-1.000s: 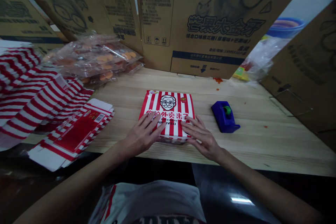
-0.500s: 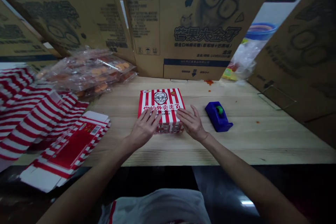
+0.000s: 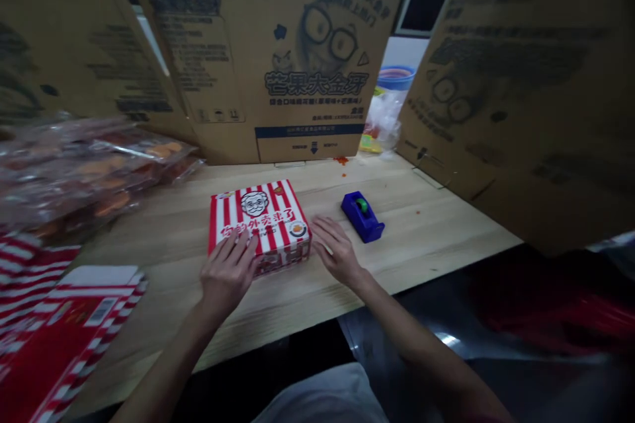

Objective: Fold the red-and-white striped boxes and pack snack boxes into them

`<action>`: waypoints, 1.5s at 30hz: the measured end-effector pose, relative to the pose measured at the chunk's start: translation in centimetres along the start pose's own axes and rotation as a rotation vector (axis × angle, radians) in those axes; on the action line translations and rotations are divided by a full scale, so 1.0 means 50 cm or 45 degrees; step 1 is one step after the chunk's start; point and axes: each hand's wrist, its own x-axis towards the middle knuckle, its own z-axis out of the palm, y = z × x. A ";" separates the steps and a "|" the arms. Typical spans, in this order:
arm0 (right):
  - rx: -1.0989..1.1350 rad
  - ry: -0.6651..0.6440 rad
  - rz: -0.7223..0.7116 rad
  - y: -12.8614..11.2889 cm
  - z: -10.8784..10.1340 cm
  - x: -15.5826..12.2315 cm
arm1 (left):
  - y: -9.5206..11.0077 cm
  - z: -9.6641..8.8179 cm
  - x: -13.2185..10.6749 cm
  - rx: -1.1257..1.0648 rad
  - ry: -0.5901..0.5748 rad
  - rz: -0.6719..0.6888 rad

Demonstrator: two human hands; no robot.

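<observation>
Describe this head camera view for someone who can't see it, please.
A person's left hand lies on a red-and-white striped takeaway box on a wooden table, with the right hand at its right side. A blue tape dispenser sits nearby, with plastic-wrapped packs to the left and cardboard cartons behind.

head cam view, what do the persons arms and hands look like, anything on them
Both are bare: the left hand and right hand wear no gloves, and the slim left forearm and right forearm show no sleeves. No ring, watch or marking can be made out. Pale grey cloth shows at the bottom edge of the view.
</observation>
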 end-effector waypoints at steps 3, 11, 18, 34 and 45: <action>-0.051 0.279 0.456 0.067 -0.105 -0.039 | -0.006 0.007 -0.002 0.008 0.039 0.039; 0.210 0.205 1.301 0.231 -0.208 -0.071 | -0.003 0.008 -0.002 -0.042 0.044 0.003; 0.322 0.198 1.394 0.228 -0.183 -0.068 | -0.001 -0.004 0.007 0.041 0.058 0.065; 0.495 0.572 1.239 0.204 -0.169 -0.170 | -0.001 -0.002 0.007 0.016 0.011 0.034; 0.365 0.364 1.111 0.146 -0.182 -0.158 | -0.007 -0.016 0.014 -0.066 -0.107 -0.027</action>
